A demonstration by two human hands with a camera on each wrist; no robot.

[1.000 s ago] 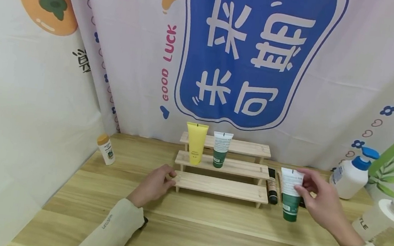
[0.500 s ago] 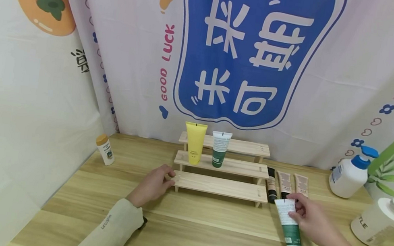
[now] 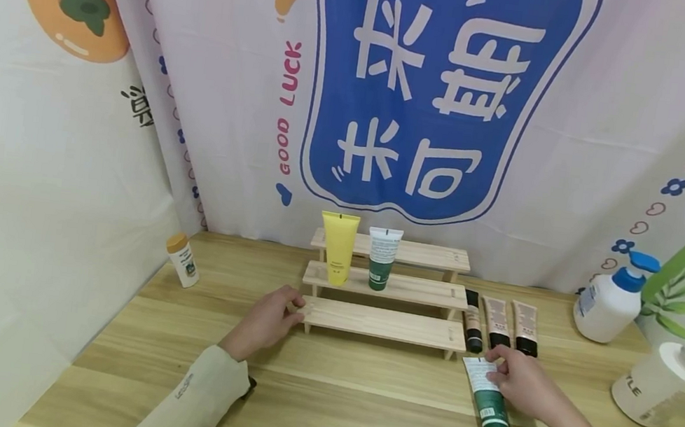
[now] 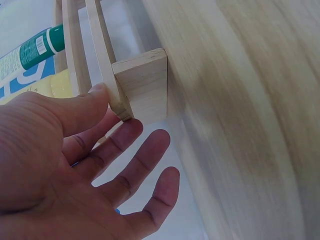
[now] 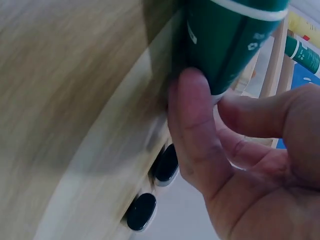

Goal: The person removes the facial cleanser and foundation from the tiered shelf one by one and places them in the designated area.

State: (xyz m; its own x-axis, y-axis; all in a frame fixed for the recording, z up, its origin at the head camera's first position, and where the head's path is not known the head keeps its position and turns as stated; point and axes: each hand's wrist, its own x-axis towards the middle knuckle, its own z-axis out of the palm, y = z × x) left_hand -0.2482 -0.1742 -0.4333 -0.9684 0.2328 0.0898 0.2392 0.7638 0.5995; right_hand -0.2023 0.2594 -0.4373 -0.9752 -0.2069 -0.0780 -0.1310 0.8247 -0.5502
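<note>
A green tube with a white end (image 3: 492,417) lies flat on the wooden table (image 3: 359,398), to the front right of the three-step wooden rack (image 3: 387,324). My right hand (image 3: 498,371) pinches its white end. The right wrist view shows that hand (image 5: 210,120) with thumb and fingers closed on the tube (image 5: 225,40). My left hand (image 3: 290,310) rests at the left end of the lowest step. In the left wrist view its thumb touches the rack's end board (image 4: 142,85) while the fingers of the hand (image 4: 115,150) are spread and hold nothing.
A yellow tube (image 3: 338,248) and a second green tube (image 3: 383,257) stand on the middle step. Three beige tubes with black caps (image 3: 498,323) lie right of the rack. A pump bottle (image 3: 607,307) and white jar (image 3: 665,384) stand far right, a small orange-capped bottle (image 3: 183,260) far left.
My right hand brought the green tube down from upright in the air and laid it flat on the table, nearer the front edge. The left hand stayed on the rack.
</note>
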